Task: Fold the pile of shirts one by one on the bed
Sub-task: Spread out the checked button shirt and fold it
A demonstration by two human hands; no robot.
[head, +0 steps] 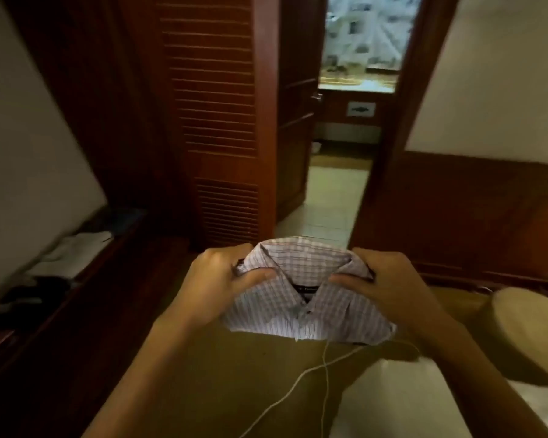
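A folded checked shirt (307,298), pale pink and white with its collar facing up, is held in the air above the bed (222,384). My left hand (215,279) grips its left shoulder, thumb on top near the collar. My right hand (383,279) grips the right shoulder the same way. The shirt's lower edge hangs just over the tan bedcover. No other shirts of the pile are in view.
A thin white cable (317,371) trails across the bed below the shirt. A round tan bolster (525,330) lies at the right. On the left runs a dark wooden ledge with white cloth (73,254). Ahead stand a louvred wardrobe door (215,121) and an open doorway (339,191).
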